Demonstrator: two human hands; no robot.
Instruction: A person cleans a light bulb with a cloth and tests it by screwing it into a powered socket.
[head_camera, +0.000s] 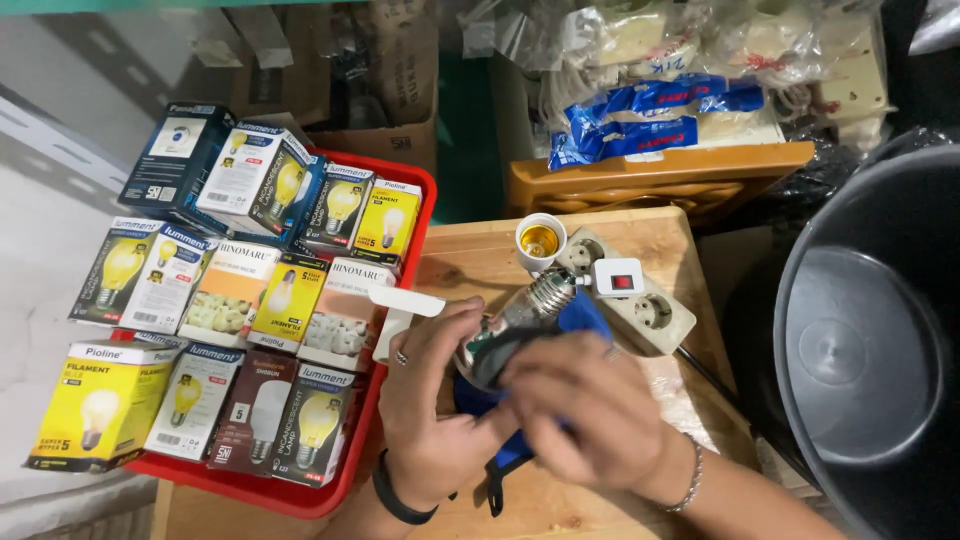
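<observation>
Left hand (430, 400) curled, gripping, right hand (590, 410) pressed flat beside it

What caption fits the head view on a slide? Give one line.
Left hand holds a light bulb while right hand rubs it with a blue cloth, beside a red tray of bulb boxes.

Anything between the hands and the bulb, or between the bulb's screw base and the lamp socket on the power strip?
Partly. A blue cloth lies between the right hand and the bulb; the left hand touches the glass directly. Between the screw base and the lamp socket nothing visible intervenes.
</observation>
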